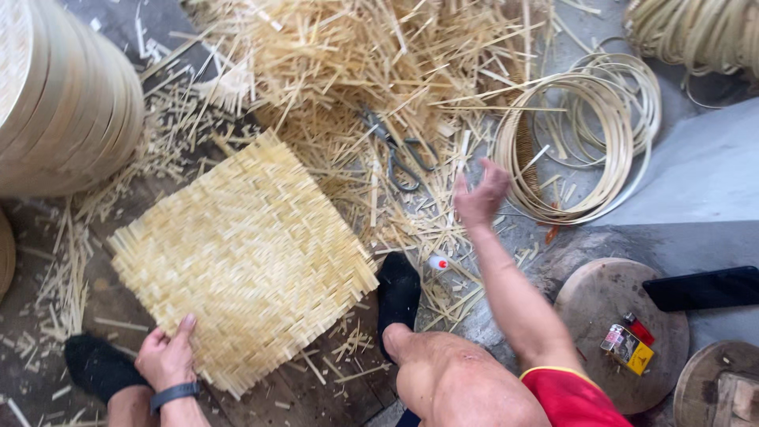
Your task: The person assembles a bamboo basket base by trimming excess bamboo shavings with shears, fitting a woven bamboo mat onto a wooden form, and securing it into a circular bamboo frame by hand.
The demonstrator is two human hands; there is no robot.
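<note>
My left hand (166,357) pinches the woven bamboo mat (241,257) by its near edge. My right hand (481,194), open and empty, hovers just right of the scissors (399,154). Risk: loose splints snagging fingers; one-handed hold lets the mat slip.

Daylit grey floor (704,166) littered with bamboo offcuts (356,55); round wooden stool (601,308).

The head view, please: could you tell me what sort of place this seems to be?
Probably a bamboo-weaving workshop floor: a woven mat under the left hand, heaps of cut strips, coiled hoops and scissors near the right hand.
</note>
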